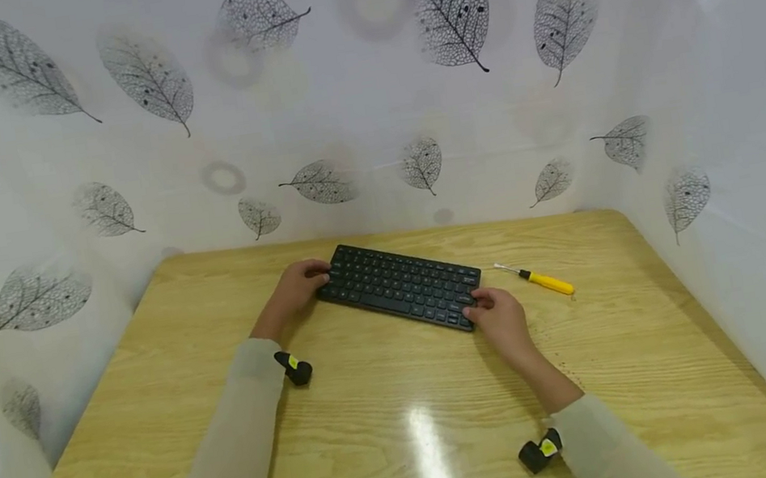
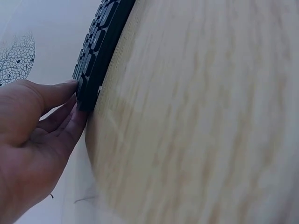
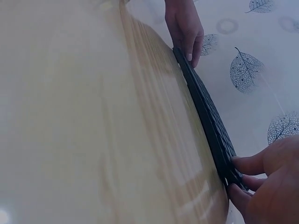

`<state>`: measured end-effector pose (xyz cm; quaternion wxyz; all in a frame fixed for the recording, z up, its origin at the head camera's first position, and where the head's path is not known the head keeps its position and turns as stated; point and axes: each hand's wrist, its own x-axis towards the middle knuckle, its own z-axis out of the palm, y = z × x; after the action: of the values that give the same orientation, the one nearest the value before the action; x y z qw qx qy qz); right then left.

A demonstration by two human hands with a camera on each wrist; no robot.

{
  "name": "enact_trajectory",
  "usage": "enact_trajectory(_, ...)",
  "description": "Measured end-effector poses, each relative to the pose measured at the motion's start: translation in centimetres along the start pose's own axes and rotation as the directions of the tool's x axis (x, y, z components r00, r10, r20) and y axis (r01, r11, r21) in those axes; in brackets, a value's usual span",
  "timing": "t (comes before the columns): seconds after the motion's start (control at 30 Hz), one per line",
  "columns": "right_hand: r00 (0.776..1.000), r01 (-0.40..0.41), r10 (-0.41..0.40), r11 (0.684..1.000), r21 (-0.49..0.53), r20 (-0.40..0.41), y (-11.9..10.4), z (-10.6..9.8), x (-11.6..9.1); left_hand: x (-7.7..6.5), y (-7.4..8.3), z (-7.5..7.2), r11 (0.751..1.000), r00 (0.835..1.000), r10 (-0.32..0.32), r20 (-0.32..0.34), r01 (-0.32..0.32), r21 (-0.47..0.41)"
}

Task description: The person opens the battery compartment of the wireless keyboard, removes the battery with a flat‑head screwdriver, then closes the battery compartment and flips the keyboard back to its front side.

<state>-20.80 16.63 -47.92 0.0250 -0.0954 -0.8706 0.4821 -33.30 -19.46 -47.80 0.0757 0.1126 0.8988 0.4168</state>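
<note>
A black keyboard [image 1: 400, 285] lies slanted near the back of the table, its left end farther away than its right. My left hand [image 1: 298, 290] pinches its left end; in the left wrist view the thumb of that hand [image 2: 35, 121] is on the key side and the other fingers are beneath the edge. At the right end my right hand [image 1: 501, 320] grips the near corner. The right wrist view shows the right thumb on top of the keyboard [image 3: 208, 121] and fingers under its rim.
A screwdriver [image 1: 547, 281] with a yellow handle lies to the right of the keyboard. Small dark crumbs [image 1: 566, 367] dot the table beside the right forearm. A white leaf-print curtain [image 1: 351, 113] encloses the wooden table [image 1: 352, 439] at the back and sides.
</note>
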Motion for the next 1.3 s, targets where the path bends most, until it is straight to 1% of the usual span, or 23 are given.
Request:
enact_trajectory(0.1,1.0,0.001,-0.002,1.0,0.011,0.008,0.1,-0.1,0.0,-0.2,0.3,-0.1,1.0,1.0,-0.021,0.006,0.021,-0.002)
enact_trajectory(0.33,0.999,0.011,-0.011,1.0,-0.01,0.034,0.2,-0.7,0.1,-1.1,0.8,0.4,0.999,0.999,-0.036,-0.013,0.036,0.033)
enact_trajectory(0.43,0.999,0.003,-0.002,1.0,-0.018,0.042,0.4,-1.0,0.2,-1.6,1.3,0.6,0.998,0.999,-0.05,-0.012,0.051,0.036)
enact_trajectory(0.53,0.999,-0.013,0.014,1.0,-0.018,0.049,0.5,-1.2,0.3,-2.0,1.4,0.8,0.998,0.999,-0.047,-0.01,0.048,0.042)
enact_trajectory(0.7,0.998,-0.017,0.018,1.0,-0.004,0.055,0.6,-1.5,0.6,-3.0,1.4,0.9,0.998,0.998,-0.059,-0.018,0.059,0.033)
enact_trajectory(0.87,0.998,-0.008,0.008,1.0,-0.004,0.056,0.7,-1.7,0.9,-4.3,1.7,1.0,0.995,0.995,-0.098,-0.031,0.098,-0.003)
enact_trajectory(0.97,0.998,-0.007,0.007,1.0,-0.003,0.066,0.8,-1.9,1.0,-5.0,1.9,1.1,0.994,0.993,-0.111,-0.034,0.111,-0.017)
enact_trajectory(1.23,0.995,-0.001,0.001,1.0,0.001,0.1,1.1,-2.3,1.4,-6.4,2.0,1.4,0.993,0.992,-0.12,-0.037,0.12,-0.003)
enact_trajectory(1.3,0.994,-0.005,0.005,1.0,-0.001,0.111,1.1,-2.3,1.6,-6.7,2.0,1.5,0.994,0.993,-0.111,-0.041,0.111,0.01)
